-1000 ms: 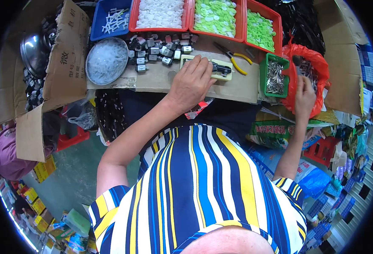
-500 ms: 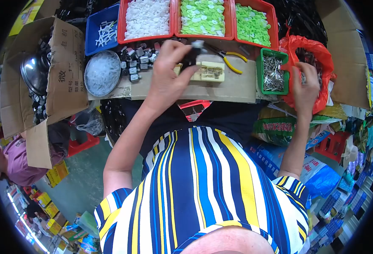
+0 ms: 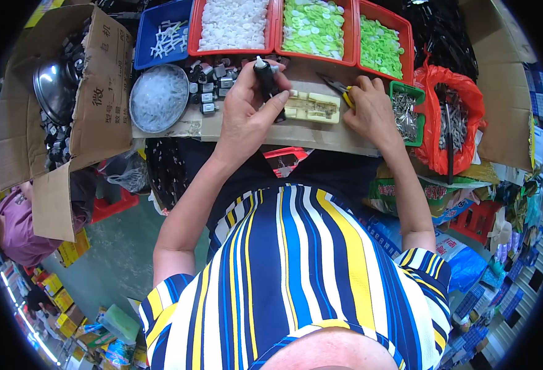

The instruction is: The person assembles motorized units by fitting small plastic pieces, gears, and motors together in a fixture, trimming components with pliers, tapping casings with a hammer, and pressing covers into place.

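Note:
In my left hand (image 3: pixel 247 111) is a black tube-like piece (image 3: pixel 264 77) with a white tip, held upright between thumb and fingers. A cream-coloured block (image 3: pixel 314 108) with cut-out slots lies on the cardboard just right of that hand. My right hand (image 3: pixel 373 111) is curled over the yellow handles of the pliers (image 3: pixel 347 95), whose dark jaws point up and left. Part of the handles is hidden under the fingers. Small metal-cased motors (image 3: pixel 207 97) lie in a loose pile left of my left hand.
Along the back stand a blue tray (image 3: pixel 141 52) of white sticks and red trays (image 3: pixel 277 46) of white and green discs. A round dish (image 3: pixel 188 102) sits left. Right are a green tray (image 3: pixel 414 142) of metal pins and a red bag (image 3: pixel 478 117). Cardboard boxes (image 3: pixel 108 92) flank the table.
My right hand has moved left from over the red bag and green tray onto the pliers. The black piece in my left hand has turned, its white tip now pointing up and left.

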The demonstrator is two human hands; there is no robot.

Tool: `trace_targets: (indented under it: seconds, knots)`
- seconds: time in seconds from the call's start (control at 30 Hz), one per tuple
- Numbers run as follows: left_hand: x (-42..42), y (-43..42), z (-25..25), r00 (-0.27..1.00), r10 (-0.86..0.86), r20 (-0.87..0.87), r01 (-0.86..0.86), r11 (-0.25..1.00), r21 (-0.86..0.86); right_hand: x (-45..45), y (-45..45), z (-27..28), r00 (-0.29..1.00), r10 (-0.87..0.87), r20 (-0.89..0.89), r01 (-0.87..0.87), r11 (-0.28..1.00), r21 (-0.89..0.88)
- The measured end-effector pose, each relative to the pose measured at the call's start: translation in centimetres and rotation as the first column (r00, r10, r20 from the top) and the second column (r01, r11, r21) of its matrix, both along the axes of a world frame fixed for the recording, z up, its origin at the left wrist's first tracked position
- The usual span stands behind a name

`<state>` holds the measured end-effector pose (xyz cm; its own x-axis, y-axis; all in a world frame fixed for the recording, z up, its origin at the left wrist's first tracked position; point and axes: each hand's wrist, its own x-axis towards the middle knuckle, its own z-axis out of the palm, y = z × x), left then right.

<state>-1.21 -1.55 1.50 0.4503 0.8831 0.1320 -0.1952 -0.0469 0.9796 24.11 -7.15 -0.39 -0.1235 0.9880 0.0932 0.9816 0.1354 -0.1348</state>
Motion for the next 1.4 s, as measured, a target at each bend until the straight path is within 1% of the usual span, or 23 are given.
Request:
trace_targets:
  seconds: [0.03,0.1,0.17,0.23,0.27,0.33,0.4,0.5,0.73,0.8,0.83,0.9,0.93,1.0,1.03,1.07,1.13,1.2,1.27,1.3,1.33,1.37,1.4]
  knots:
    - [-0.1,0.0,-0.1,1.0,0.004,0.002,-0.004,1.0,0.001,-0.3,0.1,0.2,0.996,-0.05,0.078,0.05,0.999,-0.004]
    - [-0.1,-0.1,-0.3,1.0,-0.012,0.004,0.012,0.995,-0.1,-0.1,0.1,-0.2,0.995,-0.069,0.066,0.07,0.997,-0.012]
    - [0.1,-0.2,0.0,0.999,-0.002,-0.039,-0.002,0.996,-0.094,0.0,-0.1,-0.1,0.995,-0.088,0.05,0.09,0.996,-0.022]
    - [0.2,-0.3,0.1,0.998,-0.034,-0.058,0.027,0.993,-0.114,-0.3,-0.8,1.1,0.988,-0.084,-0.13,0.085,0.996,0.004]
    - [0.3,-0.4,-0.1,0.998,-0.035,-0.061,0.028,0.993,-0.117,-0.6,-1.1,2.0,0.987,-0.085,-0.134,0.086,0.996,0.001]
    - [0.5,-0.7,-0.8,0.983,-0.026,-0.183,0.021,0.999,-0.031,-1.7,-1.7,3.7,0.908,0.084,-0.411,-0.04,0.993,0.114]
    - [1.1,-1.0,-1.0,0.972,0.037,-0.23,-0.02,0.997,0.077,-2.8,-2.0,4.3,0.906,0.12,-0.405,-0.072,0.989,0.132]
    - [1.3,-1.4,0.2,0.954,0.027,-0.3,0.014,0.991,0.135,-3.5,-2.4,4.4,0.912,0.168,-0.375,-0.121,0.982,0.148]
    - [0.9,-1.4,-0.7,0.938,-0.037,-0.345,0.104,0.979,0.178,-4.2,-2.9,4.0,0.892,0.153,-0.425,-0.141,0.988,0.06]
    - [0.7,-1.2,-1.0,0.948,-0.09,-0.307,0.151,0.971,0.183,-4.4,-3.1,3.7,0.888,0.136,-0.44,-0.144,0.989,0.016]
    - [0.5,-1.2,-0.7,0.949,-0.088,-0.303,0.147,0.973,0.18,-4.4,-3.2,3.6,0.905,0.173,-0.388,-0.159,0.985,0.066]
    - [-0.1,-1.2,0.4,0.93,-0.272,-0.248,0.279,0.96,-0.007,-4.3,-3.5,3.7,0.92,0.207,-0.333,-0.18,0.977,0.11]
    - [-0.3,-1.3,0.4,0.931,-0.271,-0.244,0.277,0.961,-0.011,-4.2,-3.7,3.9,0.921,0.233,-0.313,-0.21,0.972,0.107]
    - [-0.9,-1.2,0.2,0.879,-0.468,-0.092,0.434,0.865,-0.251,-3.9,-4.0,4.4,0.921,0.257,-0.293,-0.238,0.966,0.098]
    - [-1.0,-1.1,0.5,0.847,-0.526,-0.073,0.481,0.819,-0.314,-3.9,-4.2,4.7,0.915,0.283,-0.288,-0.269,0.959,0.087]
    - [-1.2,-1.1,0.6,0.847,-0.527,-0.069,0.483,0.817,-0.316,-3.8,-4.4,5.0,0.908,0.31,-0.283,-0.301,0.951,0.077]
    - [-1.5,-1.1,0.8,0.735,-0.602,0.312,0.662,0.537,-0.523,-3.8,-4.7,5.4,0.901,0.327,-0.286,-0.322,0.944,0.068]
    - [-1.3,-1.3,0.9,0.714,-0.599,0.363,0.688,0.501,-0.526,-3.8,-4.9,5.5,0.893,0.344,-0.292,-0.341,0.938,0.064]
    - [-0.8,-1.6,0.9,0.804,-0.584,0.113,0.568,0.697,-0.438,-3.6,-5.0,5.5,0.92,0.31,-0.241,-0.307,0.95,0.049]
    - [-0.6,-1.8,0.7,0.803,-0.586,0.111,0.569,0.697,-0.437,-3.5,-5.1,5.3,0.92,0.308,-0.242,-0.305,0.951,0.052]
    - [-0.4,-2.3,0.4,0.861,-0.469,-0.197,0.439,0.881,-0.175,-3.5,-5.2,4.9,0.925,0.303,-0.229,-0.297,0.953,0.058]
    - [-0.2,-2.7,0.3,0.869,-0.237,-0.436,0.329,0.933,0.148,-3.4,-5.3,4.6,0.93,0.298,-0.218,-0.291,0.955,0.062]
    - [0.1,-3.1,0.6,0.869,-0.147,-0.473,0.287,0.927,0.239,-3.4,-5.3,4.6,0.929,0.298,-0.22,-0.291,0.955,0.063]
